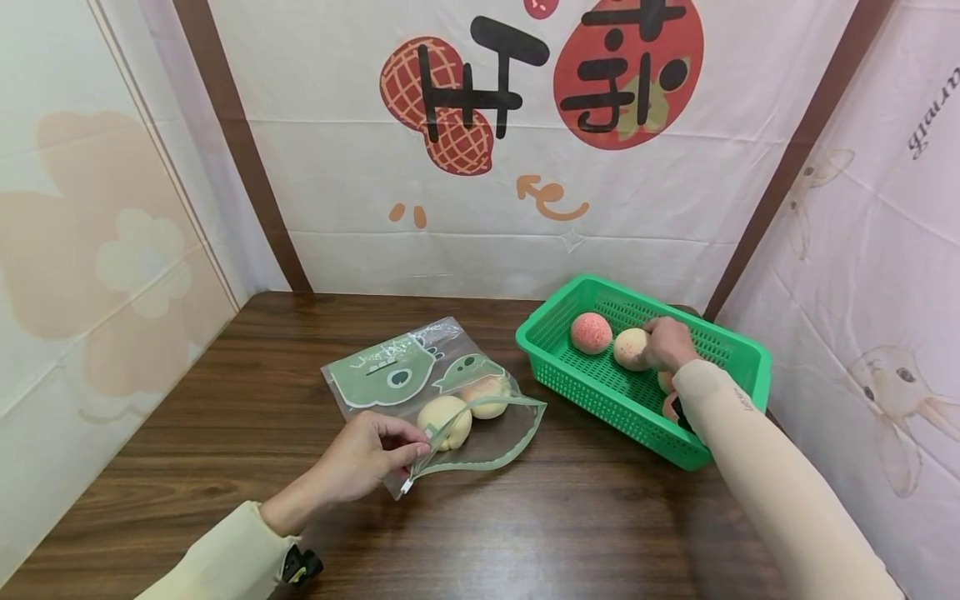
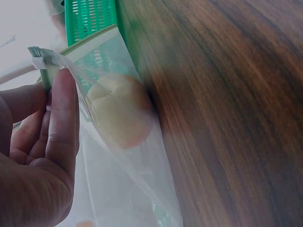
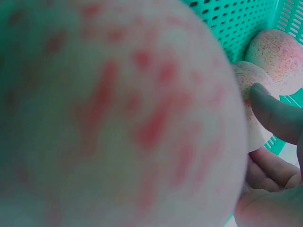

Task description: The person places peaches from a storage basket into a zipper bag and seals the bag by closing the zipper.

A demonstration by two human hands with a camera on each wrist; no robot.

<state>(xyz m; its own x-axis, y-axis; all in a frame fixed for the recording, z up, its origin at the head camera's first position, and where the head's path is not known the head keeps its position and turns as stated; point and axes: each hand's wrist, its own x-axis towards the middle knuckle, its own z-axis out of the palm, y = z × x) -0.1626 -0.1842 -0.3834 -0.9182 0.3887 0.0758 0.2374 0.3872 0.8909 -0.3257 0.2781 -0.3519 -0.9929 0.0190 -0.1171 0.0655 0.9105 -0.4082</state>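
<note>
My left hand [image 1: 360,458] pinches the mouth of a clear zip bag [image 1: 382,379] with green printing, close to its white slider [image 2: 39,63]. The bag lies on the table with its mouth parted. Two pale peaches [image 1: 444,422] are inside it. My right hand [image 1: 670,343] reaches into a green basket [image 1: 615,402] and grips a pale peach [image 1: 630,348], thumb on one side and fingers underneath. A pinker peach [image 1: 591,333] sits beside that one. Another speckled peach [image 3: 142,113] fills much of the right wrist view, very near the camera.
More peaches [image 1: 666,382] lie in the basket, partly hidden by my right forearm. The brown wooden table [image 1: 225,400] extends left of the bag and in front of it. Printed cloth walls [image 1: 465,250] stand behind and at both sides.
</note>
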